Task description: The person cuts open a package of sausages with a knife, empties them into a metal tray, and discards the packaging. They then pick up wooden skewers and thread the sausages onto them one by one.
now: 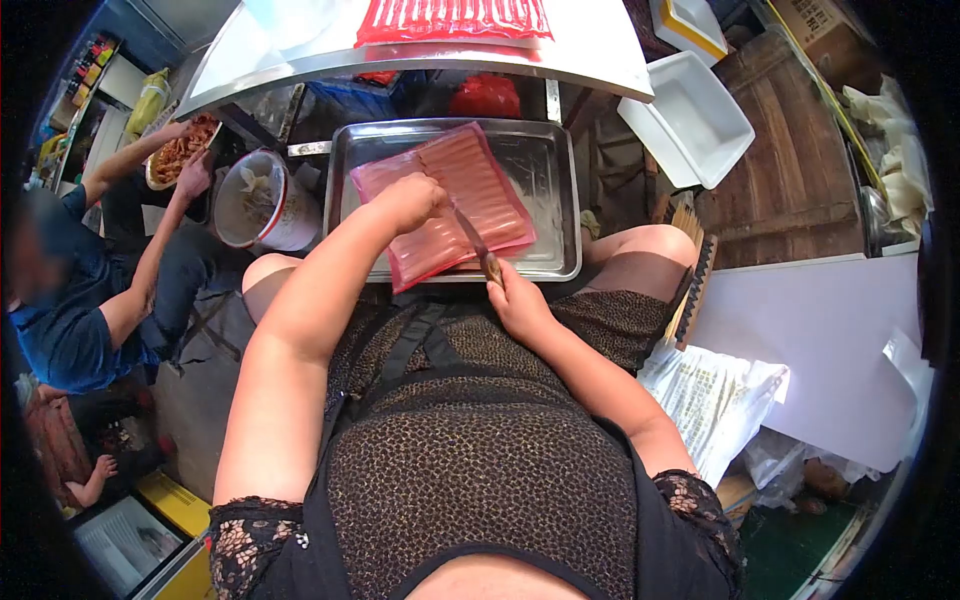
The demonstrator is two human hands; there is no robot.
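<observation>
A flat clear pack of sausages with red edges (480, 172) lies aslant in a shallow metal tray (557, 262) on my lap. My left hand (412, 203) is closed in a pinch at the middle of the pack; the fingertips are partly hidden behind the hand. In my right hand (520, 300) is the dark handle of a knife (472, 235). Its blade points up and away across the pack, with the tip close beside my left fingers. Long sausages lie side by side under the film.
Ahead, a white table (600, 45) holds another red pack (455, 20). A white bin (298, 215) stands left, near a person (75, 330) holding a tray of food (182, 155). Right are a white tub (690, 120) and a wooden board (790, 150).
</observation>
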